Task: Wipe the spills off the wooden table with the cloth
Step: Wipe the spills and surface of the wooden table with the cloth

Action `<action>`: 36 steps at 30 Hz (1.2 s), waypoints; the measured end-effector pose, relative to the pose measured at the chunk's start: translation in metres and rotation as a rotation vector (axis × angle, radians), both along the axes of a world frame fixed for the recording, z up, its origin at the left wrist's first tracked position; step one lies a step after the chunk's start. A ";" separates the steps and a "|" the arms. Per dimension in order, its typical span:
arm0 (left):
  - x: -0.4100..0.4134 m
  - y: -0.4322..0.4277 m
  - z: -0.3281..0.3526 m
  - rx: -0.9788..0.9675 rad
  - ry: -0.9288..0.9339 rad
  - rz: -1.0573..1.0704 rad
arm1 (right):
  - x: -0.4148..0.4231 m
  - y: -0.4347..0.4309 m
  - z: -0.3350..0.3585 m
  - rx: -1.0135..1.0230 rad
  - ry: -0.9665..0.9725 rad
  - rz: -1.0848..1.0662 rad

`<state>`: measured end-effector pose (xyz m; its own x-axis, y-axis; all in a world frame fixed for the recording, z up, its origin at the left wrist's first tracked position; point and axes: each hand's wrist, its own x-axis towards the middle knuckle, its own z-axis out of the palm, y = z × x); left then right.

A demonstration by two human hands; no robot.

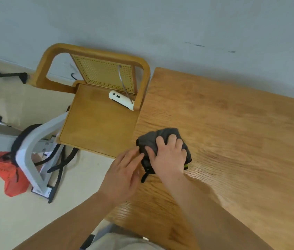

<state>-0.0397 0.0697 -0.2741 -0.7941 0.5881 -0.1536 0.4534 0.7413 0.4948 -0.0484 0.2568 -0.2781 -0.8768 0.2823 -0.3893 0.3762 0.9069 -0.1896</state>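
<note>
Far left: 1 crumpled red-orange fabric item (pixel 7 171) on the pale cream floor (pixel 16 219); beside it 1 white angular metal frame (pixel 34 159) with black straps hanging off it; what the frame belongs to, can't tell. Next: 1 wooden chair with curved frame and woven cane back panel (pixel 95 121), seat flat and smooth; 1 white rounded plastic device (pixel 121 100) lies on the seat at the back, grey cable running up from it. Chair sits just beside the left end of the table.

2 bare hands in view; left hand (pixel 122 175) loose, fingers extended, fingertips touching the left edge of the cloth, nothing clasped; right hand (pixel 167 155) palm down, fingers spread and pressing on the cloth, gripping a fold under the fingers.

1 dark grey soft bunched cloth (pixel 160 137) with a small yellow-green tag, lying near the table's left edge; 1 light oak wooden table (pixel 232 141), visible grain, glossy sheen; spills can't be made out. Pale grey-blue plain wall (pixel 160 24) behind, a few dark scuffs at right.
</note>
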 end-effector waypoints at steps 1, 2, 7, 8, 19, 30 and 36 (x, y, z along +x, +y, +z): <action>0.008 -0.014 -0.001 0.001 -0.004 0.020 | 0.003 -0.013 0.003 -0.022 -0.037 -0.001; 0.016 -0.027 -0.002 0.007 -0.009 0.042 | 0.005 -0.027 0.006 -0.048 -0.075 -0.007; 0.043 -0.078 -0.006 0.036 -0.098 0.140 | 0.017 -0.095 0.023 -0.263 -0.184 -0.077; 0.047 -0.085 -0.007 0.035 -0.142 0.158 | 0.021 -0.107 0.027 -0.331 -0.190 -0.109; 0.028 -0.063 -0.020 0.059 -0.662 0.670 | 0.018 -0.098 0.069 -0.607 -0.127 -0.377; 0.109 -0.118 -0.045 0.070 -0.645 0.530 | 0.027 -0.081 0.045 -0.135 -0.217 0.136; 0.093 -0.098 -0.041 0.124 -0.712 0.594 | 0.031 -0.062 0.043 -0.178 -0.193 0.167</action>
<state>0.0535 -0.0286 -0.3154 -0.7128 0.1606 -0.6827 -0.4236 0.6772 0.6016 -0.0170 0.1949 -0.2351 -0.8105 0.0536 -0.5833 0.2696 0.9182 -0.2903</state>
